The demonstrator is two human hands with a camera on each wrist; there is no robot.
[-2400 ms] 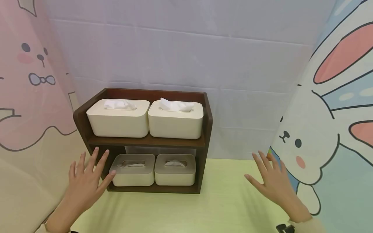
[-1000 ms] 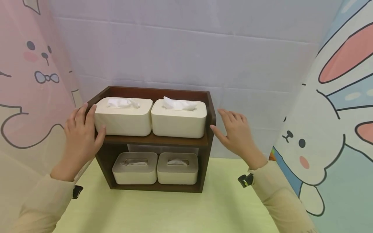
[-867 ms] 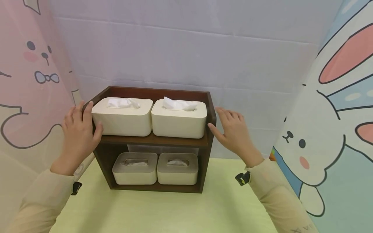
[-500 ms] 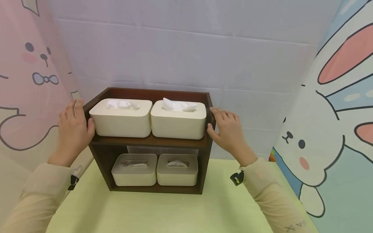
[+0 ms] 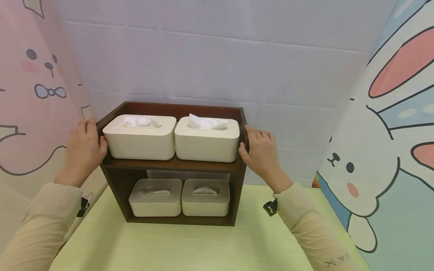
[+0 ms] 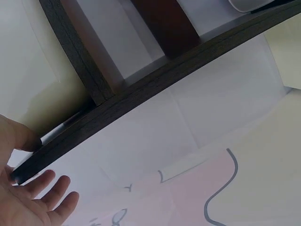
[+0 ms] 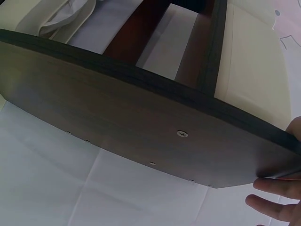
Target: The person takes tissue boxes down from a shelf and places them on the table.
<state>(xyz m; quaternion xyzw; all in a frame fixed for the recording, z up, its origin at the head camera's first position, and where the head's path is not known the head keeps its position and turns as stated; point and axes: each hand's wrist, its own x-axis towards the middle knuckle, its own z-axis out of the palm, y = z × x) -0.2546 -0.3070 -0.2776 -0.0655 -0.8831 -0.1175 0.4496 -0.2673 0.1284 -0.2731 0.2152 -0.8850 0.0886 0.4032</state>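
A two-tier dark brown wooden shelf (image 5: pixel 190 165) stands on the table. On its upper tier sit two cream tissue boxes, one left (image 5: pixel 139 146) and one right (image 5: pixel 207 149), each with white tissue showing on top. Two smaller tissue boxes with greyish lids, left (image 5: pixel 156 209) and right (image 5: pixel 205 209), fill the lower tier. My left hand (image 5: pixel 83 150) grips the top of the left side panel (image 6: pixel 136 96), thumb inside and fingers outside. Opposite it, my right hand (image 5: pixel 262 155) holds the right side panel (image 7: pixel 113 103), thumb at the front edge, fingers along the outer face.
The shelf is on a light green tabletop (image 5: pixel 183 248), close to a pale lilac backdrop (image 5: pixel 217 67). A pink cartoon-print curtain (image 5: pixel 34 113) hangs at left. At right hangs a rabbit-print curtain (image 5: pixel 369 169).
Both hands have come up and inward from apart in front of the shelf to its two side panels, and now hold them. The shelf and tissue boxes look unmoved.
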